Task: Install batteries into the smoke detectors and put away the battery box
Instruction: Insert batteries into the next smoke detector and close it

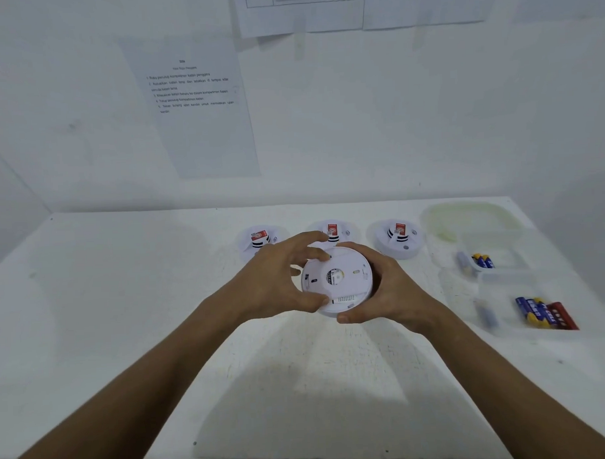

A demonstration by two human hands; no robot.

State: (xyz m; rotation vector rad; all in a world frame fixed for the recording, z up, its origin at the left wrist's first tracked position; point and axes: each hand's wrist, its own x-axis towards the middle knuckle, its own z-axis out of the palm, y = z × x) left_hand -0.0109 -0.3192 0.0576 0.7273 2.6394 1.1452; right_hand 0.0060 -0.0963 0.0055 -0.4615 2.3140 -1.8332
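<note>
- You hold a white smoke detector (337,280) up over the table (125,304), back side facing you, round label at its ctr.
- Your left hand (279,281) grips its left edge: thumb low on the rim, fingers curled over the top.
- Your right hand (385,288) wraps the right edge, thumb under the front rim, fingers round the far side.
- 3 more detectors sit in a row behind it, near the wall: left one (258,241), middle one (333,230) partly hidden by your fingers, right one (399,238).
- Clear battery box (502,284) lies on the table's right side, well apart from your hands; blue/yellow batteries (484,260) in the far part, more blue and red ones (545,311) in the near part.
- Clear lid (472,220) lies just behind the box.
- Printed sheet (194,106) is stuck to the wall.
</note>
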